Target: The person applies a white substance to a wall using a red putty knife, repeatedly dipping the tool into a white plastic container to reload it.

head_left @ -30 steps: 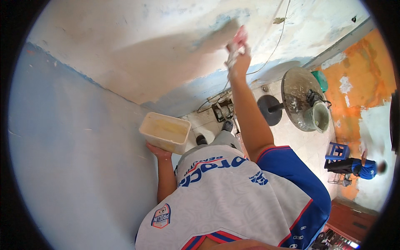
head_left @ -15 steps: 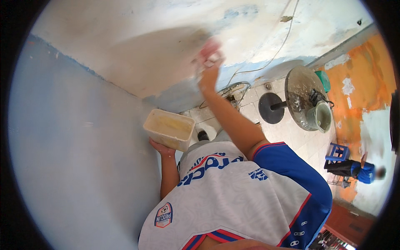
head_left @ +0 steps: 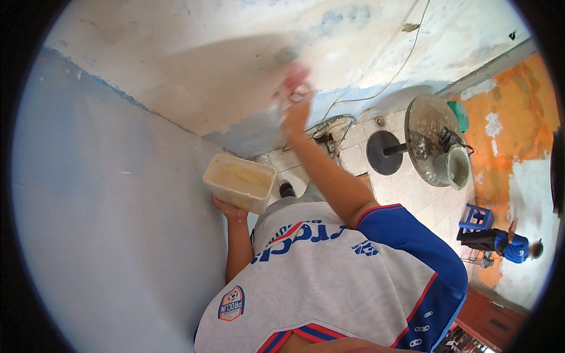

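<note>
My left hand (head_left: 231, 210) is closed on a rectangular cream plastic tub (head_left: 252, 202), gripping it from below near the blue wall. The tub's inside is coated with yellowish-white residue. My right hand (head_left: 294, 100) is raised in front of the patchy white wall (head_left: 223, 76). Its fingers are bent around something pale and reddish, smeared by motion, so I cannot make out what it is. White smears mark the hand. Whether it touches the wall is unclear.
A smooth blue wall (head_left: 112, 200) stands close on the left. To the right are a splattered round table (head_left: 421, 126) with a bucket (head_left: 453, 167) on it, and a blue stool (head_left: 477, 217). A person (head_left: 512, 244) stands far right. Cables (head_left: 376, 94) hang along the white wall.
My right hand has shifted slightly down along the wall. The left hand and tub hold nearly the same place. At the far right, the person has moved a little.
</note>
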`<state>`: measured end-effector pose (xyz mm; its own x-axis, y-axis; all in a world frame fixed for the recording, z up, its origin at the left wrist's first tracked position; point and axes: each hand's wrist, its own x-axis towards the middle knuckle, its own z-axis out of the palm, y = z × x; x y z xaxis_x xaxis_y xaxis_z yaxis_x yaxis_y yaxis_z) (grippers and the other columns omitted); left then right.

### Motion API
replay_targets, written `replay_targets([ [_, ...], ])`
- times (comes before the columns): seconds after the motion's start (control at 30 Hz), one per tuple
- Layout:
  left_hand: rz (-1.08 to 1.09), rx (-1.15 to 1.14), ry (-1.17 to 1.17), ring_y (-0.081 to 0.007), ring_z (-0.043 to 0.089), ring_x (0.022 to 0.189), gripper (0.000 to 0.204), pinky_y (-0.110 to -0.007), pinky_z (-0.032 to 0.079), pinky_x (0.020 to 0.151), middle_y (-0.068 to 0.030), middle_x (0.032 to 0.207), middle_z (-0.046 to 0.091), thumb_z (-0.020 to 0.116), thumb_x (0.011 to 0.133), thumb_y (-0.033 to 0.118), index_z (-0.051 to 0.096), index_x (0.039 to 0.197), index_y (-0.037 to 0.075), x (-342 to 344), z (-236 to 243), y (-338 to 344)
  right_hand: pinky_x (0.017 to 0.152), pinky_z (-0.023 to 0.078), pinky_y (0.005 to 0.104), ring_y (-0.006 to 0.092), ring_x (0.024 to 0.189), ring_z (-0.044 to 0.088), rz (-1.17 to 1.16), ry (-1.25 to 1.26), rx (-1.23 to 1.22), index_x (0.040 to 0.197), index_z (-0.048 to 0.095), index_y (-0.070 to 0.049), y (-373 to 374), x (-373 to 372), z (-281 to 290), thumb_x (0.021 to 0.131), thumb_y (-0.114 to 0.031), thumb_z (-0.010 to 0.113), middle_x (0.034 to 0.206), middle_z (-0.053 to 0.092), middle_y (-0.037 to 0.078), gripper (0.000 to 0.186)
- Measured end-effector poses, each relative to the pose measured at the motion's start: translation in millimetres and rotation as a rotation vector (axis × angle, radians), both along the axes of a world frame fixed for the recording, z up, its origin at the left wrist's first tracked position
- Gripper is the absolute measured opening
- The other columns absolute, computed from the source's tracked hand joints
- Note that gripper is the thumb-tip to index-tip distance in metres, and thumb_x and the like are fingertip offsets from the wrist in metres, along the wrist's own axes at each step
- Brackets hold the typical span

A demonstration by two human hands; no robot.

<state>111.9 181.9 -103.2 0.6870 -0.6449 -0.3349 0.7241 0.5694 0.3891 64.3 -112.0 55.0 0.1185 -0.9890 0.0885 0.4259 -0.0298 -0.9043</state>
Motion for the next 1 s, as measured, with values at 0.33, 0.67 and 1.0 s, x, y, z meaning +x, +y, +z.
replay_targets([
  [0.33,-0.083,-0.077,0.01,-0.0366,0.051,0.14,0.07,-0.056,0.043,0.116,-0.0117,0.154,0.053,0.04,0.101,0.058,0.049,0.154,0.013,-2,32,-19,0.101,0.05,0.051,0.0466,0.118,0.06,-0.325,0.484,-0.231,0.147,0.044,0.003,-148,-24,55,0.089,-0.044,0.077,0.136,0.049,0.036,0.081],
  [0.67,-0.058,-0.101,0.013,-0.0382,0.052,0.14,0.073,-0.059,0.043,0.116,-0.0133,0.155,0.053,0.043,0.1,0.06,0.048,0.155,0.013,-6,9,-7,0.086,0.055,0.0364,0.0247,0.111,0.066,0.096,0.167,-0.174,0.132,0.059,0.003,-22,-31,4,0.092,-0.029,0.081,0.12,0.068,0.019,0.055],
  [1.0,-0.064,-0.087,-0.045,-0.0351,0.053,0.138,0.069,-0.054,0.045,0.114,-0.0093,0.151,0.055,0.039,0.1,0.058,0.05,0.153,0.015,-7,47,-31,0.105,0.048,0.0509,0.0473,0.125,0.055,-0.355,0.51,-0.211,0.156,0.032,0.001,-147,-15,71,0.088,-0.042,0.08,0.139,0.045,0.036,0.093],
])
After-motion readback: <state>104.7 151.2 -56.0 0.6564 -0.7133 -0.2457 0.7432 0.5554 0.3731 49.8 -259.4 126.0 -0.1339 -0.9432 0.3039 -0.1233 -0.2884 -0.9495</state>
